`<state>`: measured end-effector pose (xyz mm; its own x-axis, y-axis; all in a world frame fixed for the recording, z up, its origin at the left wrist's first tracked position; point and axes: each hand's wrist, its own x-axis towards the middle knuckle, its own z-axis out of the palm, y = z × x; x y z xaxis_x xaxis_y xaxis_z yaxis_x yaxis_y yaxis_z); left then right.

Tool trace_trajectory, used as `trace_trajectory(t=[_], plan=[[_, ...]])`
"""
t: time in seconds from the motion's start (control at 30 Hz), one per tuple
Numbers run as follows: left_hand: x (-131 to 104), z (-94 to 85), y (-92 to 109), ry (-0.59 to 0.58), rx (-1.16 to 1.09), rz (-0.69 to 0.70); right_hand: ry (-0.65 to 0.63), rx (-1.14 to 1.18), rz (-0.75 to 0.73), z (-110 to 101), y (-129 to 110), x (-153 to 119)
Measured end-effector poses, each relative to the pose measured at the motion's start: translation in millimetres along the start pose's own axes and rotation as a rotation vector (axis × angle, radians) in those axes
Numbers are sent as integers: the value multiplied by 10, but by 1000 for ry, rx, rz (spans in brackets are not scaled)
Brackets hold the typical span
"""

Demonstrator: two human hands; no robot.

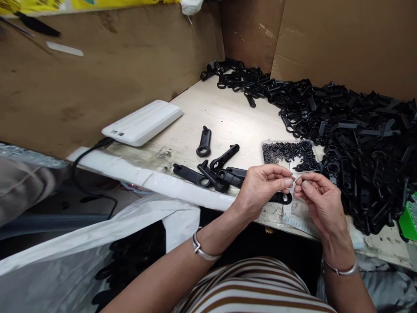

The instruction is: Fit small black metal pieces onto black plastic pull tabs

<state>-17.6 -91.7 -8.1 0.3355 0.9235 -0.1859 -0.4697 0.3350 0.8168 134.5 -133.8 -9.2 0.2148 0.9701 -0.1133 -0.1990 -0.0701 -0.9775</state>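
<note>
My left hand and my right hand meet fingertip to fingertip near the table's front edge. Both are closed in a pinch, and whatever sits between the fingers is too small to make out. Just behind them lies a shallow clear tray holding many tiny black pieces. Below my left hand, a black plastic lever with a ring end pokes out. Several similar levers lie to the left, among them one standing apart and one near the edge.
A large heap of black plastic parts covers the right and back of the table. A white power bank with a black cable rests at left. Cardboard walls enclose the back. A plastic bag hangs below the edge; a green container is far right.
</note>
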Motion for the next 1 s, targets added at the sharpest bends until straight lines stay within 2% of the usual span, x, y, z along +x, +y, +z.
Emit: trace_trajectory(t=[0.2, 0.43, 0.73, 0.87, 1.0], plan=[[-13, 8, -36, 12, -49, -1, 41, -14, -80, 40, 0, -24], [-42, 21, -60, -19, -109, -13, -15, 96, -35, 110, 70, -9], [-76, 18, -74, 2, -112, -30, -11, 7, -51, 98, 118, -5], [-90, 6, -92, 5, -36, 50, 69, -156, -129, 70, 102, -41], [-121, 4, -96, 65, 205, 178, 125, -462, -249, 68, 25, -137]])
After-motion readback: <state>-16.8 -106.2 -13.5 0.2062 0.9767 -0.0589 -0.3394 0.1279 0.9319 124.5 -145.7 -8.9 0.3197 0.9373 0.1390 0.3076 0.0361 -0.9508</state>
